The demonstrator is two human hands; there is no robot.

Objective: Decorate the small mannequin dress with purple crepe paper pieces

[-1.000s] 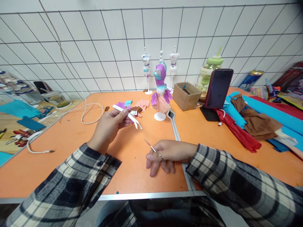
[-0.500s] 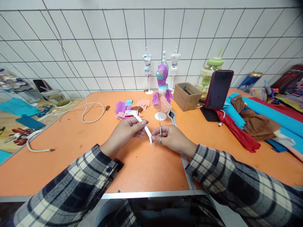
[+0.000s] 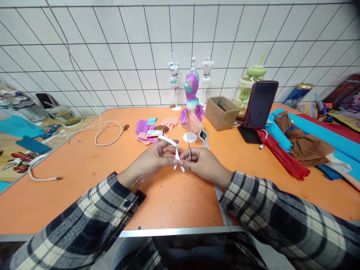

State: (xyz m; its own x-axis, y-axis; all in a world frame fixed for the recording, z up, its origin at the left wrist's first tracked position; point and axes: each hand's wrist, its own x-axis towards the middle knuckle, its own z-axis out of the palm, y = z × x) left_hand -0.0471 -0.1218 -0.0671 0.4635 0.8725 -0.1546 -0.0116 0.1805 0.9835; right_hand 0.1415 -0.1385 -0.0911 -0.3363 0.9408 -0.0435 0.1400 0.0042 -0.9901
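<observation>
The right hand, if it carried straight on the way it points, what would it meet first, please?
The right hand points leftward at the left hand; it already pinches the white strip held there, so strip and left fingertips come first. Small scissors sit in it.

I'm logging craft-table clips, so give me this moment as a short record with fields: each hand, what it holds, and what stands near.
left hand: left hand pinches a white strip, bent into an arc
right hand: right hand holds small scissors and meets the strip's lower end
surface: orange table
just behind hands: dressed mannequin on a white stand, paper scraps
right of that: cardboard box, phone propped upright
far right: coloured cloth
left: white cable
</observation>
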